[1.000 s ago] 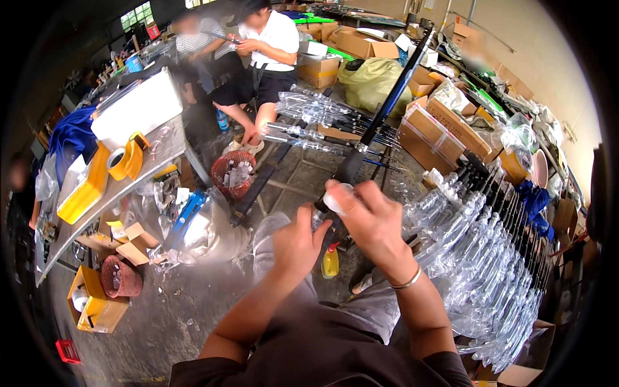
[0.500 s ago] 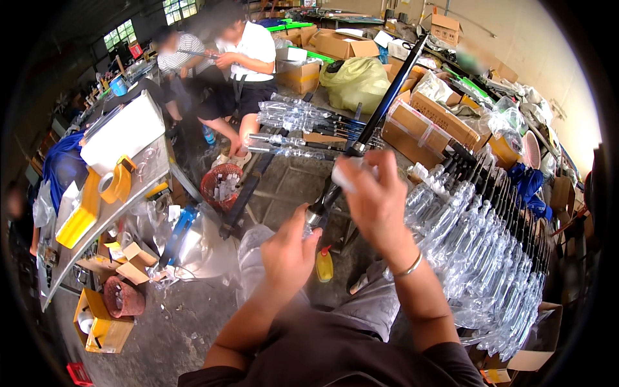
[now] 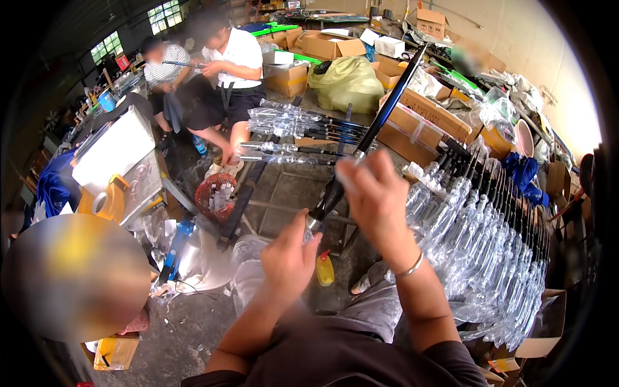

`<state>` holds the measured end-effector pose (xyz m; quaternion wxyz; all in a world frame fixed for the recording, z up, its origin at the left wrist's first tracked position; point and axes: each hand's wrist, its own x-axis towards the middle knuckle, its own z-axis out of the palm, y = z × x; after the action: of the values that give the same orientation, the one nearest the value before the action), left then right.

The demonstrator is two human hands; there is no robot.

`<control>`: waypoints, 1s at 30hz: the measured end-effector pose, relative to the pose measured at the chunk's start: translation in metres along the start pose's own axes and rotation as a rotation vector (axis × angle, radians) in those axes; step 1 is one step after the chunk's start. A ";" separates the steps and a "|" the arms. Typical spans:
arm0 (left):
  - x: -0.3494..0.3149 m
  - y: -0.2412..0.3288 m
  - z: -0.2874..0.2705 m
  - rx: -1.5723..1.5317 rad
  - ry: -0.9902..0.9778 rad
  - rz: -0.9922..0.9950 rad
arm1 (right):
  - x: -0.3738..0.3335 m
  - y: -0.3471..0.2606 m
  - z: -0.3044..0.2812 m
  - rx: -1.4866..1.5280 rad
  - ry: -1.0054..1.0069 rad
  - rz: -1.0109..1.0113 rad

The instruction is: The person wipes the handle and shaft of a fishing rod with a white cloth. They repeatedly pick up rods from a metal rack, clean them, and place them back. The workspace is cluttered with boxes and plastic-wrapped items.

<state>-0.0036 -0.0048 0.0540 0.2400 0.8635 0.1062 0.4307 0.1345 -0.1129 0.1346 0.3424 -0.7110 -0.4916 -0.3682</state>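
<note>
Holding the dark rod (image 3: 387,106) firmly by its near end, left hand (image 3: 288,259) closed round it, far end slanting right, should suit light, even pressure from the right hand (image 3: 379,201) alongside, its bent fingers blurred, any grip unclear.

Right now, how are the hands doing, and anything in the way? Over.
Left hand: holding dark rod by lower end. Right hand: blurred at rod, grip unclear. Nothing seen blocking; bagged rods on the right.
</note>
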 end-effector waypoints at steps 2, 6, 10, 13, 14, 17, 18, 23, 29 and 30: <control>0.001 -0.007 0.001 0.013 0.016 -0.015 | -0.022 -0.015 0.012 0.058 -0.079 -0.073; -0.004 -0.008 0.001 -0.071 -0.013 -0.056 | -0.020 -0.010 0.012 0.078 -0.114 -0.155; -0.006 -0.011 -0.002 -0.176 -0.051 -0.110 | 0.014 0.011 0.016 0.052 0.072 -0.069; -0.003 -0.013 -0.004 -0.257 -0.061 -0.149 | -0.014 -0.005 0.026 0.117 0.043 -0.173; -0.002 -0.011 -0.003 -0.294 -0.087 -0.191 | -0.029 -0.002 0.027 0.090 -0.018 -0.335; -0.011 -0.012 -0.002 -0.382 -0.133 -0.242 | -0.012 0.006 0.019 0.077 -0.004 -0.288; -0.012 -0.011 -0.002 -0.405 -0.174 -0.263 | -0.004 0.017 0.020 0.073 0.057 -0.152; -0.016 -0.018 0.001 -0.485 -0.140 -0.284 | -0.032 -0.009 0.021 0.203 -0.084 -0.323; -0.023 -0.014 -0.006 -0.571 -0.242 -0.366 | -0.008 -0.003 0.017 0.167 0.038 -0.182; -0.023 -0.016 -0.004 -0.592 -0.198 -0.326 | -0.019 -0.012 0.018 0.192 -0.011 -0.276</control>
<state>-0.0202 0.0014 0.0323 0.5548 0.7657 0.0896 0.3128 0.1221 -0.1030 0.1104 0.3523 -0.6028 -0.6194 -0.3589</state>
